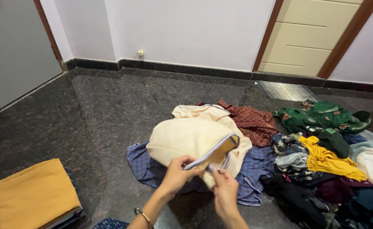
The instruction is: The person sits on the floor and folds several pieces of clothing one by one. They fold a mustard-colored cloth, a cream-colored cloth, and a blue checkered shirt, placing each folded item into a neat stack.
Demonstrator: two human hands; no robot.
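A cream garment (pixel 190 138) with a pale blue trimmed edge is lifted over the dark granite floor (pixel 110 110). My left hand (pixel 177 174) pinches its trimmed edge from below left. My right hand (pixel 224 191) grips the same edge just to the right. A thin bangle sits on my left wrist. Under the garment lies a blue checked cloth (pixel 254 169), partly hidden by it.
A heap of loose clothes spreads to the right: maroon patterned (pixel 254 121), green (pixel 322 116), yellow (pixel 326 159), dark pieces (pixel 305 199). A folded mustard cloth (pixel 36 195) tops a stack at the bottom left. A cream door (pixel 309 36) and white walls stand behind.
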